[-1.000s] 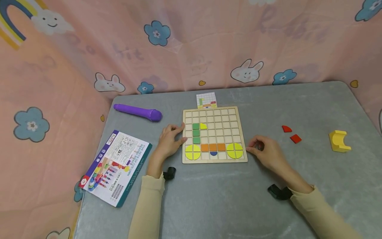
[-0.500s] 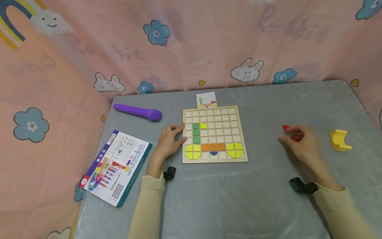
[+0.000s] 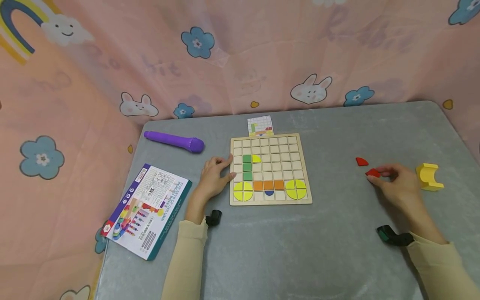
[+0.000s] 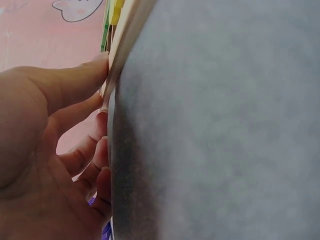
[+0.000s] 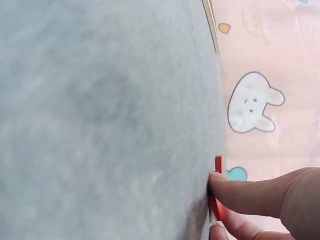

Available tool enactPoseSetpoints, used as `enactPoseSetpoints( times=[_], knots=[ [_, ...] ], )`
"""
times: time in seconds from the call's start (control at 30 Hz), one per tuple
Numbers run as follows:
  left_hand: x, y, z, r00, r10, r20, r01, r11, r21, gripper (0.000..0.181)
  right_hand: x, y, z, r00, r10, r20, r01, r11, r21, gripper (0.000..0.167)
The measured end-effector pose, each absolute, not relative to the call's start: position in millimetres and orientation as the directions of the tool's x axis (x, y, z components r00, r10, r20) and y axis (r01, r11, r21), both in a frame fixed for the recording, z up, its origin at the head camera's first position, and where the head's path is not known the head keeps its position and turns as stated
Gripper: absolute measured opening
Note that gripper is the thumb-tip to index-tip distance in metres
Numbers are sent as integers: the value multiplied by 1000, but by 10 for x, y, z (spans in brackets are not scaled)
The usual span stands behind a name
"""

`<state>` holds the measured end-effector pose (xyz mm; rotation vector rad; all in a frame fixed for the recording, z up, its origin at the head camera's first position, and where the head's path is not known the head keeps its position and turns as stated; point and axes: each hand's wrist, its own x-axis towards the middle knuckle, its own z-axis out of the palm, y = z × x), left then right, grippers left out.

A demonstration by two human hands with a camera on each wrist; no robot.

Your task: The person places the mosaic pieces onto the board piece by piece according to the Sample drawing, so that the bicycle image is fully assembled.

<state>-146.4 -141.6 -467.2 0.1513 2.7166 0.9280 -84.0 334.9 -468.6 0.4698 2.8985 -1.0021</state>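
Observation:
A wooden grid board (image 3: 282,140) lies on the grey table, with green, orange, yellow and blue tiles in its cells. My left hand (image 3: 213,177) rests at the board's left edge; thumb and index finger touch it, spread apart. On the right, my right hand (image 3: 401,187) pinches a red square tile (image 3: 372,172) between thumb and fingers, low over the table. The right wrist view shows this red tile (image 5: 215,207) at the thumb tip, partly hidden. Just behind it lies a red quarter-circle tile (image 3: 361,161).
A small pattern card (image 3: 260,125) touches the board's far edge. A yellow arch block (image 3: 428,176) stands right of the right hand. At the left lie a purple microphone-shaped object (image 3: 173,141) and a printed box (image 3: 148,210). A pink patterned curtain (image 3: 240,62) hangs behind the table.
My right hand has moved from beside the board's right edge out to the red tiles and now pinches the square one. The left hand has stayed at the board's edge.

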Motion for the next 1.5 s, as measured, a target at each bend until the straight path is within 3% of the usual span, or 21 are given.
enactPoseSetpoints(
  times=[0.17, 0.57, 1.03, 1.5],
  knots=[
    [-1466, -1417, -4665, -959, 185, -213, 16, 790, 613, 64, -876, 3254, -4626, -961, 259, -99, 267, 764, -588, 34],
    [-1466, -1419, -4662, -960, 193, -203, 27, 784, 620, 62, -1041, 2703, -4613, -987, 141, 81, 46, 719, -694, 18],
    [-1455, -1419, -4653, -962, 195, -189, 33, 776, 630, 62, -1220, 2056, -4642, -999, -34, -31, -1, 686, -728, 11],
    [-1464, -1413, -4660, -962, 189, -198, 25, 780, 625, 62, -1289, 1939, -4632, -992, -105, -72, -21, 694, -720, 11]
  ],
)
